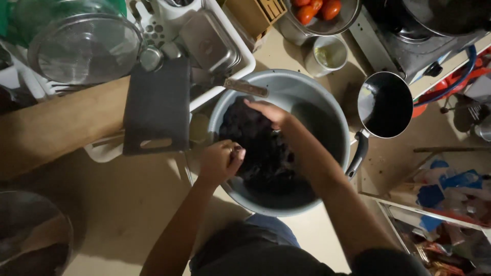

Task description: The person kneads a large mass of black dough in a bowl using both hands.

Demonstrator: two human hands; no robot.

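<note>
A large grey basin (327,110) sits in the middle, filled with a pile of dark, lumpy pieces (261,153). My right hand (270,112) reaches into the basin and rests flat on top of the dark pile at its far side. My left hand (220,161) hovers at the basin's near left rim, fingers pinched around a small dark piece. A knife with a wooden handle (245,88) lies across the basin's far left rim.
A dark cutting board (157,107) leans against a white dish rack (225,46) with a strainer (84,48). A black saucepan (384,105) stands right of the basin. Behind are a cup (327,55), a bowl of tomatoes (317,13) and a stove (419,36).
</note>
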